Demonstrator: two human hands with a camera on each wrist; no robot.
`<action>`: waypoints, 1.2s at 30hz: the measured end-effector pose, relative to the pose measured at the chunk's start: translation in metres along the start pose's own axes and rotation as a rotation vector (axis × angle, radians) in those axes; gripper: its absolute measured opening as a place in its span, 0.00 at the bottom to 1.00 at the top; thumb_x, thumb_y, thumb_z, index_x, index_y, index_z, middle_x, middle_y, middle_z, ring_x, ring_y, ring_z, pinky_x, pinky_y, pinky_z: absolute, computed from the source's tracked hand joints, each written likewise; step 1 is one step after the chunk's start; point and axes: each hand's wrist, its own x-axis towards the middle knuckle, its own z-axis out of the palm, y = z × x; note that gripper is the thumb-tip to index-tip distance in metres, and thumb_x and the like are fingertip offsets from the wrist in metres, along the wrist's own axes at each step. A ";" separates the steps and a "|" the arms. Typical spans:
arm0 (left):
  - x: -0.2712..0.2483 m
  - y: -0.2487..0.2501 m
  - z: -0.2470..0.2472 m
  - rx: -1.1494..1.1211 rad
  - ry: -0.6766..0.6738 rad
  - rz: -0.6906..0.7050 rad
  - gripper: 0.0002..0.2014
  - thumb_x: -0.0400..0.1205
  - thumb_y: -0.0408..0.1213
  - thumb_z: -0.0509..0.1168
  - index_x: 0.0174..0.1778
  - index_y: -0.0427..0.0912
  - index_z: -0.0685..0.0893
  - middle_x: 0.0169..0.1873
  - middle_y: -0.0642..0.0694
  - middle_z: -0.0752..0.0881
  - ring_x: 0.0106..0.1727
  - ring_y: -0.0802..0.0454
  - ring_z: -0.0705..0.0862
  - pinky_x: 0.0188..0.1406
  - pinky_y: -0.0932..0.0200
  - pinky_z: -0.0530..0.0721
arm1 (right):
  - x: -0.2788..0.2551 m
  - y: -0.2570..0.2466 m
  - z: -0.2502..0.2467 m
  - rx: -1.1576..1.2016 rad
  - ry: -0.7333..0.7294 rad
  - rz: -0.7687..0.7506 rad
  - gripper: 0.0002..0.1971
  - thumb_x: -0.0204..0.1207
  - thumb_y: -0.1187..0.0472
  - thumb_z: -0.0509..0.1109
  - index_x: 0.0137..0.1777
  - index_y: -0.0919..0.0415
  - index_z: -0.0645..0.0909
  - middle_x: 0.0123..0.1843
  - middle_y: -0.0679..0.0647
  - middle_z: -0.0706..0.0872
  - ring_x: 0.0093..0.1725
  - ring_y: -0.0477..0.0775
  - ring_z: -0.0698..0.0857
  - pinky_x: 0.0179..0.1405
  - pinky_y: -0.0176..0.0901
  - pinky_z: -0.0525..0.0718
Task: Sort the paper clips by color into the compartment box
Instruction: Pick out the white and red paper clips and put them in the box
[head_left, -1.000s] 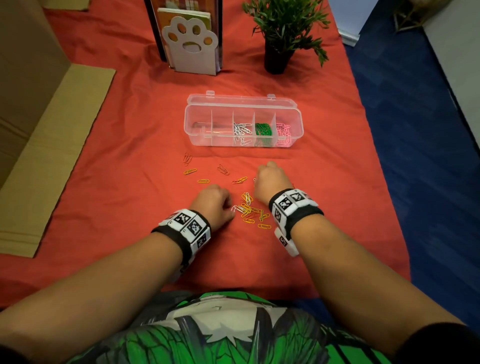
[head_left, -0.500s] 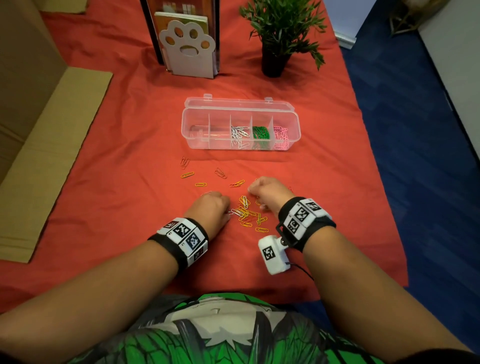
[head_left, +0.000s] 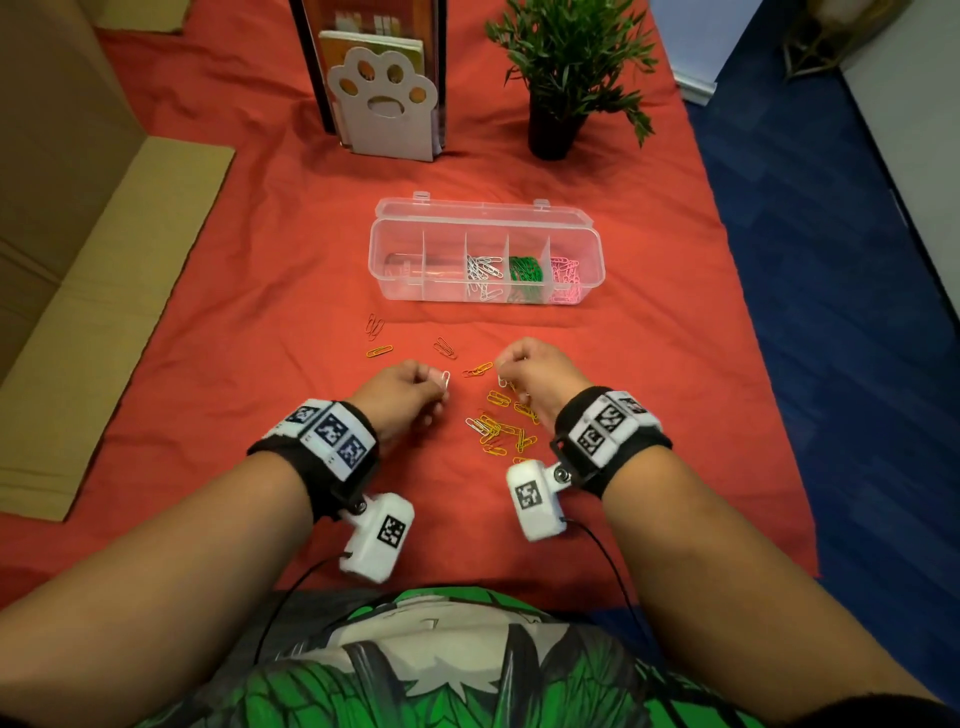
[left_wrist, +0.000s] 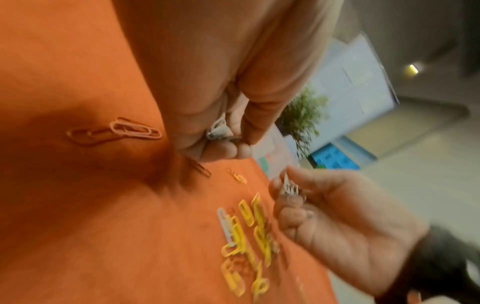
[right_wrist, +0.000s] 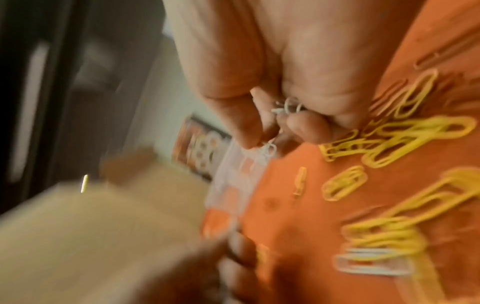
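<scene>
The clear compartment box (head_left: 485, 218) stands open on the red cloth, with white clips (head_left: 483, 270), green clips (head_left: 524, 270) and pink clips (head_left: 565, 275) in its three right compartments. My left hand (head_left: 415, 389) is lifted off the cloth and pinches white clips (head_left: 445, 378), which also show in the curled fingers (left_wrist: 218, 129). My right hand (head_left: 524, 371) pinches white clips (right_wrist: 288, 107) too. Between the hands lies a heap of yellow clips (head_left: 501, 426) with a white clip (head_left: 477, 426) at its left edge. Orange clips (head_left: 379, 352) lie scattered nearer the box.
A paw-shaped book holder (head_left: 384, 109) and a potted plant (head_left: 558, 78) stand behind the box. Flat cardboard (head_left: 119, 291) lies along the left side. The cloth's right edge drops to blue floor (head_left: 831, 312).
Both hands have risen off the cloth with white clips pinched in them; before, they were pressed down at the heap. The view has tilted slightly.
</scene>
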 end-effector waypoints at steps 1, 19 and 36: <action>-0.001 0.005 -0.001 -0.153 -0.023 -0.047 0.12 0.82 0.26 0.55 0.37 0.45 0.74 0.27 0.48 0.78 0.16 0.65 0.75 0.17 0.69 0.73 | -0.001 -0.004 -0.003 0.235 -0.021 0.073 0.11 0.75 0.72 0.61 0.35 0.56 0.72 0.29 0.53 0.76 0.20 0.43 0.67 0.16 0.31 0.62; 0.059 0.139 0.003 -0.531 -0.092 -0.125 0.04 0.79 0.28 0.55 0.43 0.36 0.74 0.41 0.50 0.74 0.40 0.57 0.76 0.60 0.52 0.82 | -0.003 -0.035 -0.056 0.688 -0.010 0.123 0.16 0.77 0.81 0.50 0.42 0.66 0.76 0.39 0.59 0.76 0.37 0.53 0.79 0.27 0.33 0.85; 0.000 0.025 -0.057 0.202 0.264 0.135 0.11 0.76 0.24 0.65 0.53 0.39 0.82 0.32 0.53 0.80 0.22 0.72 0.78 0.25 0.82 0.74 | 0.059 -0.107 0.005 -0.181 0.355 -0.404 0.16 0.72 0.71 0.57 0.44 0.54 0.83 0.58 0.57 0.81 0.52 0.53 0.83 0.60 0.44 0.80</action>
